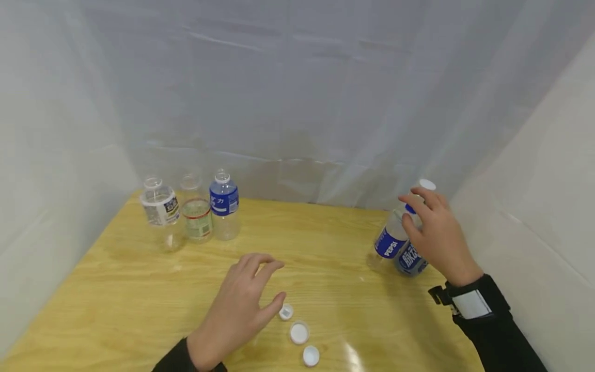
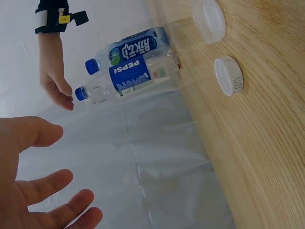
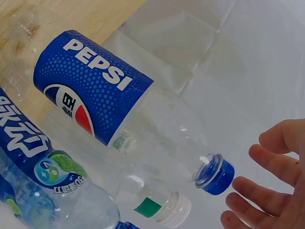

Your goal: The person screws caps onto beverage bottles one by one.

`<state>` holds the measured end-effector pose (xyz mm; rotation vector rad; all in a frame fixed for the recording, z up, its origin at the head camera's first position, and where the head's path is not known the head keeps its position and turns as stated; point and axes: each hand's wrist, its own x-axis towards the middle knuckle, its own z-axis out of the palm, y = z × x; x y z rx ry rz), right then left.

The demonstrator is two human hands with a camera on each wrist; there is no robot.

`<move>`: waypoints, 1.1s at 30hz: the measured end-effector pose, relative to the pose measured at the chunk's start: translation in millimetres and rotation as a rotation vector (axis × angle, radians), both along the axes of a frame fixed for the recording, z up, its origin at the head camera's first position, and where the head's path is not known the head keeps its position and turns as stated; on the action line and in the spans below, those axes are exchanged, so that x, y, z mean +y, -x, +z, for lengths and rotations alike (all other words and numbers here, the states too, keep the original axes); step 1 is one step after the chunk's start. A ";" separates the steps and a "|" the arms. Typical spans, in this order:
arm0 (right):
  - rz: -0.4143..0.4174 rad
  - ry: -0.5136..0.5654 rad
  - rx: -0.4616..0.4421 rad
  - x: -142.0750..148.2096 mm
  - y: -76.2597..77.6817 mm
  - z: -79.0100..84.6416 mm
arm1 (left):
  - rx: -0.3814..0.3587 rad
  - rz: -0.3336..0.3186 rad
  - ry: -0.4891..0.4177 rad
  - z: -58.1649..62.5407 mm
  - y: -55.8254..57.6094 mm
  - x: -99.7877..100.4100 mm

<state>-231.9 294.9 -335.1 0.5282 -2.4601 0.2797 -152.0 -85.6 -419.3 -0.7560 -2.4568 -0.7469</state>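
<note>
Capped, at right: one clear blue-labelled plastic Pepsi bottle point(image 1: 389, 243), one blue-labelled plastic bottle point(image 1: 411, 259), one white-capped plastic bottle point(image 3: 167, 206); contents indistinct. The right hand point(image 1: 439, 235), fingers spread beside the Pepsi's blue cap point(image 3: 218, 179), partly screens them. Left hand point(image 1: 237, 307), fingers apart, near three round white plastic caps point(image 1: 299, 333). Left-rear: three open-necked clear plastic bottles point(image 1: 197, 222).

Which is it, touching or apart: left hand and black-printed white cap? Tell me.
Apart: the left wrist view shows grey sheet and bare wood between the left hand and the white cap.
</note>
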 end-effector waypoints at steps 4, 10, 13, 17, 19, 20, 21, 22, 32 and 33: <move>0.044 -0.026 0.059 -7.5 -6.5 0.4 | -0.002 -0.002 0.005 -0.8 0.4 0.4; 0.149 -0.034 0.072 -27.3 -16.8 2.2 | -0.022 0.003 0.015 1.3 -0.1 0.2; 0.205 -0.034 0.042 -39.4 -19.9 1.0 | -0.031 0.007 0.020 2.2 -0.1 -0.2; 0.256 -0.026 -0.024 -54.3 -25.5 -3.1 | -0.025 0.010 0.019 1.9 0.3 -1.4; 0.278 -0.013 -0.057 -61.2 -28.9 -5.9 | -0.024 0.013 0.021 1.7 0.2 -2.1; 0.290 -0.007 -0.071 -64.4 -30.6 -7.4 | -0.024 0.015 0.022 1.8 0.0 -2.5; 0.300 -0.001 -0.084 -67.6 -32.2 -9.2 | -0.026 0.017 0.024 1.8 -0.2 -2.9; 0.310 0.005 -0.098 -70.8 -33.8 -11.2 | -0.029 0.021 0.027 2.1 -0.5 -3.4; 0.357 0.029 -0.217 -95.9 -47.4 -31.1 | -0.027 0.043 0.025 1.7 -1.4 -7.9; 0.359 0.026 -0.226 -97.8 -48.6 -33.1 | -0.032 0.046 0.027 1.8 -1.4 -8.5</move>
